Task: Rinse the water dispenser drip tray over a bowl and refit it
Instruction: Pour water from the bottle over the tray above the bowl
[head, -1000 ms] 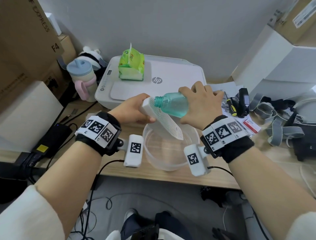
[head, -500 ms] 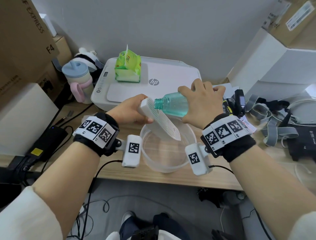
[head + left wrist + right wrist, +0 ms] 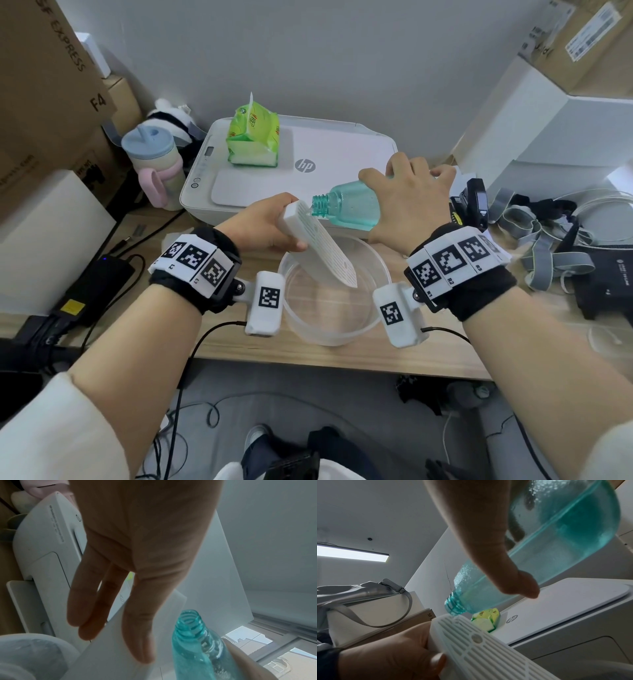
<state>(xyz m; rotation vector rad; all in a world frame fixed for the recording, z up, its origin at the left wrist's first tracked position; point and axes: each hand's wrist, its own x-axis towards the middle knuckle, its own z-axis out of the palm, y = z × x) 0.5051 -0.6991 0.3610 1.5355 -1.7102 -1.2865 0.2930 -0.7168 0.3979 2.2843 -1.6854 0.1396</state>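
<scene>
Left hand (image 3: 270, 226) fingers clamp drip tray (image 3: 318, 250) top end, slanted over bowl (image 3: 329, 329) so runoff drains in. Right hand (image 3: 407, 202) fingers wrap teal bottle (image 3: 349, 209), mouth tipped at tray's upper slats. Rinsing underway, likely.

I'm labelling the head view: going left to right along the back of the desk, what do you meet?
Blue-lidded cup → green tissue pack → printer's HP logo → right hand gripping the teal bottle → grey straps.
</scene>
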